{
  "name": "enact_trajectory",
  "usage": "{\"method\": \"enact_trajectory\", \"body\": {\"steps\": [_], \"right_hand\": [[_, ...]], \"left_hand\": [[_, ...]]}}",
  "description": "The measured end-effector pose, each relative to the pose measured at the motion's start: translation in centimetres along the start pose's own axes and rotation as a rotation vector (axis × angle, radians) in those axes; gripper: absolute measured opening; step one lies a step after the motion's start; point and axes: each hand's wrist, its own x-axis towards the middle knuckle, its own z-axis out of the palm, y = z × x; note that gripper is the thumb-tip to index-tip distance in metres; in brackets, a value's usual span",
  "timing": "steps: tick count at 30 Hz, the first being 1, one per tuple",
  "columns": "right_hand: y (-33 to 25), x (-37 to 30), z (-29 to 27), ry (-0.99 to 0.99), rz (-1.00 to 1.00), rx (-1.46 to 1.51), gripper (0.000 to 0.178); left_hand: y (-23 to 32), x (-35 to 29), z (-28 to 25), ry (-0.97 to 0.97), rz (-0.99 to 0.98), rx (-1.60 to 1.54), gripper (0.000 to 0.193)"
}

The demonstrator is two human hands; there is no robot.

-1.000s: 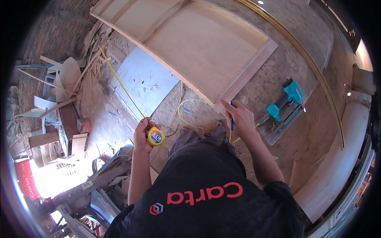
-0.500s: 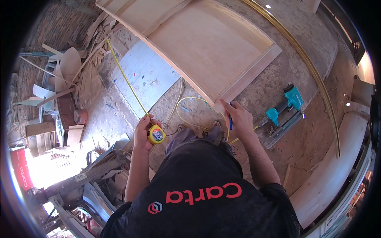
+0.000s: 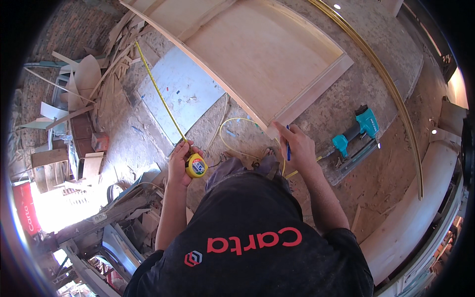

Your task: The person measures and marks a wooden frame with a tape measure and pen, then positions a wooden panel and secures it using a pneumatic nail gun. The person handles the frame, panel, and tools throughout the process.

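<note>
A yellow tape measure (image 3: 197,167) is gripped in my left hand (image 3: 180,163), in front of my left leg. Its pulled-out blade (image 3: 159,95) stretches away to the far left, over a pale sheet (image 3: 185,89). My right hand (image 3: 300,146) is at the near corner of a large shallow wooden panel frame (image 3: 267,64). A blue pen (image 3: 288,148) is held among its fingers, while the index finger lies against the corner of the frame.
Right of the frame lies a teal nail gun (image 3: 357,130), with a yellow hose (image 3: 221,133) looping near my feet. A curved gold strip (image 3: 386,74) runs along the far right. Wood offcuts (image 3: 118,64) are heaped at the left, and a long pale board (image 3: 415,213) lies at the right.
The far end of the tape blade has shifted slightly right and nearer, and the blade bows a little more. Both hands keep nearly the same places and grips.
</note>
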Motion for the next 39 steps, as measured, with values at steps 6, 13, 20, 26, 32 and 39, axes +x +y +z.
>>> {"method": "enact_trajectory", "body": {"steps": [6,13,20,26,32,39], "right_hand": [[0.1,0.2,-0.1,-0.019,0.012,0.009,0.046],[-0.1,0.3,-0.3,-0.022,0.023,0.016,0.045],[-0.2,0.3,-0.5,-0.022,0.032,0.037,0.044],[-0.3,0.4,-0.8,-0.077,0.065,0.066,0.047],[-0.2,0.3,-0.4,0.001,0.014,0.067,0.041],[0.8,-0.5,-1.6,0.126,0.108,0.158,0.025]], "left_hand": [[0.1,0.1,0.0,0.021,-0.002,0.015,0.017],[-0.1,0.9,-0.3,0.009,-0.006,0.022,0.018],[0.1,1.3,0.0,-0.014,-0.011,0.033,0.019],[0.1,1.7,0.2,-0.019,-0.008,0.076,0.019],[0.3,1.5,1.2,-0.041,-0.022,0.08,0.017],[0.2,1.6,1.4,-0.059,-0.032,0.14,0.019]]}}
